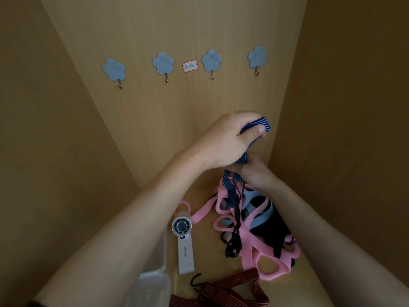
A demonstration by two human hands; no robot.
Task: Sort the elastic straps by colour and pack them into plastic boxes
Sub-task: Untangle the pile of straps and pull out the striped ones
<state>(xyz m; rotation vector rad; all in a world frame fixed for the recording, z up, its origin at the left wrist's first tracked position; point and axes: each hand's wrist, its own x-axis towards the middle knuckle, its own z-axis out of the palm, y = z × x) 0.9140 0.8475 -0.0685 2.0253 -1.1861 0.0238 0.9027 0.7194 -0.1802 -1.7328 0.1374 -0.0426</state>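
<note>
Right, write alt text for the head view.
The left hand and, below it, the right hand grip a blue striped strap above a tangle of pink and black straps. A white fan and clear plastic box lie nearby.

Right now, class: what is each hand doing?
Left hand: grips the blue striped strap.
Right hand: grips the same strap lower down.

Hooks, blue flower type, on back panel: 4 (114, 69) (163, 63) (211, 60) (257, 56). Label (190, 66) w/ red border: 1. White handheld fan (183, 244): 1. Clear plastic box (152, 286): 1, partly cut off at bottom edge. Blue striped strap (257, 124): 1. Red-black striped strap (234, 279): 1 as far as visible, rest out of frame. Pink straps (202, 212): several, tangled, exact no. can't tell. Black straps (276, 238): several, same heap, can't count. Light blue strap (261, 220): at least 1.
</note>
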